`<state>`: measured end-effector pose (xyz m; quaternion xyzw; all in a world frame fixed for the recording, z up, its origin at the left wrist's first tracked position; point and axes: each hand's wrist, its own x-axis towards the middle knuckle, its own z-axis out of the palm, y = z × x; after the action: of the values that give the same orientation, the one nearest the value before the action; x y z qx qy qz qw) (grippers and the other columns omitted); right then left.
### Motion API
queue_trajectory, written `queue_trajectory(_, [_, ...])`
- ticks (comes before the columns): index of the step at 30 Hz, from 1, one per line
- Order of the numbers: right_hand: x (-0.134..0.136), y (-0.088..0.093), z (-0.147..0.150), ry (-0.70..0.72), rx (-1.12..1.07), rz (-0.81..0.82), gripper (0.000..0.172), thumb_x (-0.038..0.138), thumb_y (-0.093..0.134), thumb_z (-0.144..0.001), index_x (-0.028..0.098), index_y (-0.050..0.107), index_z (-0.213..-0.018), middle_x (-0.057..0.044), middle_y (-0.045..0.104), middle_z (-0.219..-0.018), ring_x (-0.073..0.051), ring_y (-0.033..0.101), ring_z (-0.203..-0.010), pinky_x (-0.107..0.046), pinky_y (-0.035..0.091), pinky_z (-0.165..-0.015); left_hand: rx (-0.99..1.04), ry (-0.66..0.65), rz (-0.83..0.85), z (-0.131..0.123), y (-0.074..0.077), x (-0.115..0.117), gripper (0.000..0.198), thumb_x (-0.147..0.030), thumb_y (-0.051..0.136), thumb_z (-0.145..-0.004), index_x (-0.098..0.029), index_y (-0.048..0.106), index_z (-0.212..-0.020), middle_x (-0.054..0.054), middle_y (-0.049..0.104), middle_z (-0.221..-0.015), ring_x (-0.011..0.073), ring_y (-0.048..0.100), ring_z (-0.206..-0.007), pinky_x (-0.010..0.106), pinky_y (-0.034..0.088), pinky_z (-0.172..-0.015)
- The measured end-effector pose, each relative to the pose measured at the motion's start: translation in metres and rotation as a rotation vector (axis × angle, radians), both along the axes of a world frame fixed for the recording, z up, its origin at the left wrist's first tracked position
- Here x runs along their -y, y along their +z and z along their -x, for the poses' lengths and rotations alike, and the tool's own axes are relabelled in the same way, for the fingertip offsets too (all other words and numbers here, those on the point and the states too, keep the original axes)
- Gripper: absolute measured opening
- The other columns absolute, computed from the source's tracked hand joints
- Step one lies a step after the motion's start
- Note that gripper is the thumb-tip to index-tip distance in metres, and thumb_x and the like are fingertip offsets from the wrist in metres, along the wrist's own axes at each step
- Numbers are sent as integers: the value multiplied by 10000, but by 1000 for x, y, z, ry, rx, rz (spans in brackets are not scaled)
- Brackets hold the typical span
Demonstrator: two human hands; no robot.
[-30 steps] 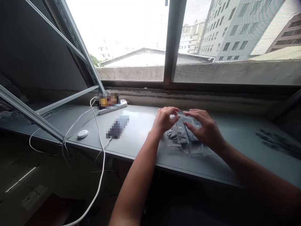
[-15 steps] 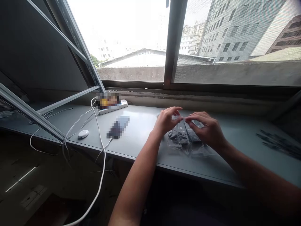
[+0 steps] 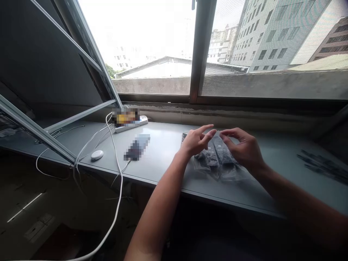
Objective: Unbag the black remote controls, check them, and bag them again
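Note:
My left hand (image 3: 197,140) is raised over the table, its index finger stretched out and its thumb apart from it. Close by on the right, my right hand (image 3: 241,146) has thumb and fingertips pinched together, almost meeting my left thumb. Whatever lies in that pinch is too small to make out. Beneath both hands rest clear plastic bags (image 3: 208,165) with dark grey, folded-looking contents, partly covered by the hands. A dark printed edge (image 3: 184,136) shows behind my left hand.
A grey table (image 3: 163,145) runs below the window. To the left are a blurred phone (image 3: 137,146) on a cable, a round white case (image 3: 97,155), a power strip (image 3: 132,125), white cables (image 3: 119,181) and a metal frame (image 3: 81,112). Dark thin items (image 3: 322,165) lie at right.
My left index finger has stretched out further and its thumb has risen. My right fingertips have drawn closer together and shifted slightly right. The clear bit between the hands no longer shows.

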<state>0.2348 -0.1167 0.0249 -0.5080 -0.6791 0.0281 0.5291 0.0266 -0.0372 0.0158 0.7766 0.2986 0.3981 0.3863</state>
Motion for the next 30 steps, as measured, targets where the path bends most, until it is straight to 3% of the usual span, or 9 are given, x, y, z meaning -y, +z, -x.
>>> queue_trajectory(4, [-1, -2, -1, 16, 3, 1, 103, 377, 774, -1069, 314, 851, -1097, -65, 857, -1102, -338, 810, -1039, -541, 636, -976, 39, -174, 262, -3, -3, -4, 861, -812, 553, -1085, -193, 626, -1678, 56, 839, -821, 201, 774, -734, 289, 572, -754])
queue_trajectory(8, [-3, -5, 0, 98, 90, -69, 97, 317, 749, -1064, 308, 837, -1105, -87, 861, -1167, -361, 800, -1156, -572, 639, -1038, 173, -252, 433, -8, -5, -9, 850, -864, 586, -1039, -139, 777, -1441, 174, 871, -1118, 252, 834, -926, 285, 598, -710])
queue_trajectory(11, [-4, -7, 2, 122, 127, -118, 124, 275, 728, -1066, 310, 837, -1115, -99, 861, -1179, -382, 789, -1226, -613, 640, -1073, 276, -218, 471, -11, -6, -15, 759, -815, 665, -1022, -107, 840, -1231, 208, 859, -1167, 265, 835, -943, 323, 638, -755])
queue_trajectory(13, [-3, -6, 3, 130, 153, -143, 146, 260, 715, -1074, 314, 841, -1124, -99, 862, -1157, -389, 786, -1226, -636, 639, -1081, 327, -184, 461, -11, -8, -18, 601, -690, 768, -1003, -114, 857, -1150, 193, 860, -1178, 251, 826, -950, 340, 653, -805])
queue_trajectory(17, [0, -2, 6, 127, 178, -164, 175, 261, 710, -1085, 321, 853, -1167, -96, 866, -1142, -393, 781, -1227, -655, 637, -1092, 373, -70, 398, -8, -11, -24, 334, -376, 907, -897, -161, 881, -1152, 134, 874, -1230, 216, 805, -1022, 348, 647, -947])
queue_trajectory(24, [3, 0, 7, 166, 197, -177, 226, 239, 716, -1095, 315, 868, -1245, -95, 878, -1220, -393, 768, -1293, -669, 631, -1133, 668, 44, 520, -4, -13, -27, 541, -400, 1084, -724, -140, 865, -1145, 138, 884, -1140, 249, 840, -1078, 433, 648, -1099])
queue_trajectory(30, [1, -5, 6, 205, 244, -159, 289, 235, 721, -1099, 313, 852, -1345, -85, 868, -1353, -394, 729, -1409, -679, 602, -1195, 666, 69, 505, -3, -12, -27, 576, -495, 1102, -685, -130, 865, -1061, 112, 876, -1006, 196, 822, -905, 393, 678, -987])
